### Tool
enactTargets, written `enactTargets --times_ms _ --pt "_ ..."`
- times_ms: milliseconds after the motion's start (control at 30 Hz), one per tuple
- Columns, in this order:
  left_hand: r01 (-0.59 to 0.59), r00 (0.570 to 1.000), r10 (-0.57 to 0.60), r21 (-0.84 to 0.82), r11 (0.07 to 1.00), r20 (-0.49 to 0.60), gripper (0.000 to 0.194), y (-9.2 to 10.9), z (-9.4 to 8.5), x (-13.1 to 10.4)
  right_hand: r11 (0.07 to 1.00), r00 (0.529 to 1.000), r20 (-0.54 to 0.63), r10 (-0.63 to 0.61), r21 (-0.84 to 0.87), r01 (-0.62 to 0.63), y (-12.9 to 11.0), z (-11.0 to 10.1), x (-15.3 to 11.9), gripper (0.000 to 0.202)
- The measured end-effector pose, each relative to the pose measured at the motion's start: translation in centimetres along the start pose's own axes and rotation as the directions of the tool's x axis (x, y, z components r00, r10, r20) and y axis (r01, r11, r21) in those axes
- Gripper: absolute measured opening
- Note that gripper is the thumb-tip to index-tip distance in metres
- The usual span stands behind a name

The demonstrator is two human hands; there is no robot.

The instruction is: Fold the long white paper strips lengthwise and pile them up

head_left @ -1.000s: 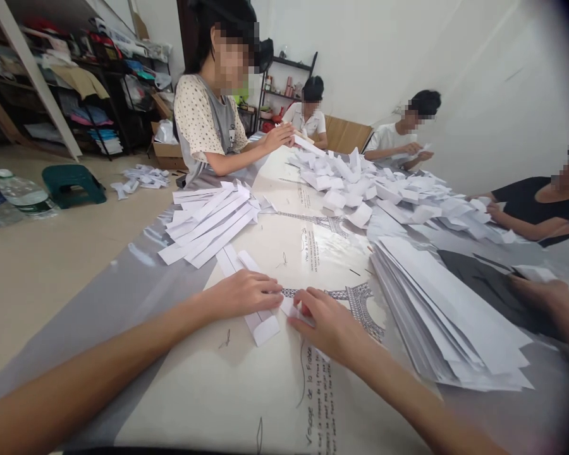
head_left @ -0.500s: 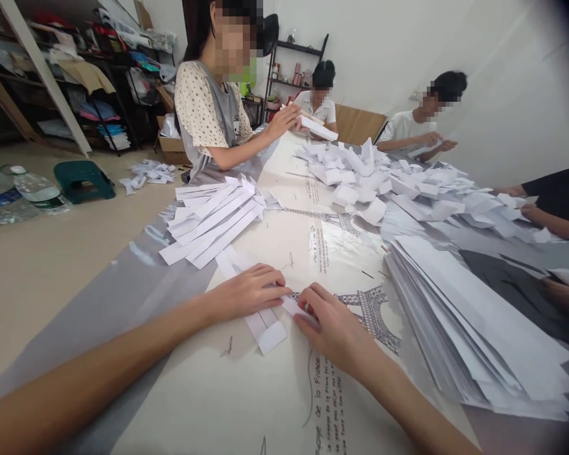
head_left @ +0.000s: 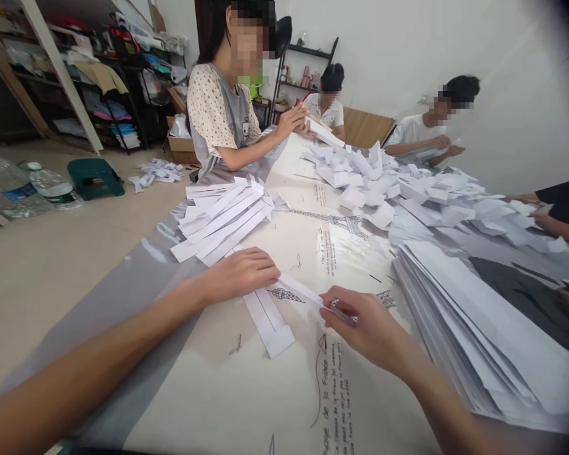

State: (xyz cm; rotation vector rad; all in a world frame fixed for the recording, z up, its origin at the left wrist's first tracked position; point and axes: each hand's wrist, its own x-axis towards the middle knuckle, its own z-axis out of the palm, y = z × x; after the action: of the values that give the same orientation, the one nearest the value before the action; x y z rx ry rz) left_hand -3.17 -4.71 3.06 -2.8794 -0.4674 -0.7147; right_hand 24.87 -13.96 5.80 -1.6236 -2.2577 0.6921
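Gripping white paper strip [head_left: 303, 290], left hand [head_left: 243, 273] and right hand [head_left: 370, 321] both pinching it; any uneven tugging possibly risking creases

White paper strips [head_left: 227, 221] on printed tablecloth [head_left: 189, 392]

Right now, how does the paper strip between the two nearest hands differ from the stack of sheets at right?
The paper strip is narrow; the stack of sheets is far wider. The strip stretches from the left hand to the right hand, while the stack lies fanned on the table. Both are white paper.
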Motion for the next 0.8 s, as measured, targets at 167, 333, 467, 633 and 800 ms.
enactTargets --times_ms 167,333,467,633,800 --pt "-0.094 0.995 0.098 0.112 0.989 -0.031 0.021 -0.4 0.4 -0.5 0.949 0.938 -0.181 -0.297 -0.167 0.268 0.5 0.8 0.1 0.02" --pt "-0.066 0.992 0.075 0.092 0.994 -0.097 0.021 -0.6 0.4 -0.6 0.942 0.942 -0.114 -0.315 -0.162 0.295 0.8 1.4 0.1 0.02" --pt "0.078 0.99 -0.083 -0.043 0.996 -0.111 0.016 -1.4 -0.6 -0.6 0.996 0.993 -0.084 -0.087 0.001 0.088 0.7 0.9 0.0 0.019" --pt "0.396 0.888 -0.459 -0.491 0.776 -0.009 0.026 -2.6 -2.1 -0.7 0.926 0.999 0.034 0.014 0.377 -0.026 1.0 -0.4 0.2 0.032" --pt "0.538 0.787 -0.578 -0.698 0.472 0.215 0.033 -3.1 -2.2 -0.8 0.86 0.976 0.202 -0.081 0.509 -0.034 2.3 -1.6 0.8 0.039"
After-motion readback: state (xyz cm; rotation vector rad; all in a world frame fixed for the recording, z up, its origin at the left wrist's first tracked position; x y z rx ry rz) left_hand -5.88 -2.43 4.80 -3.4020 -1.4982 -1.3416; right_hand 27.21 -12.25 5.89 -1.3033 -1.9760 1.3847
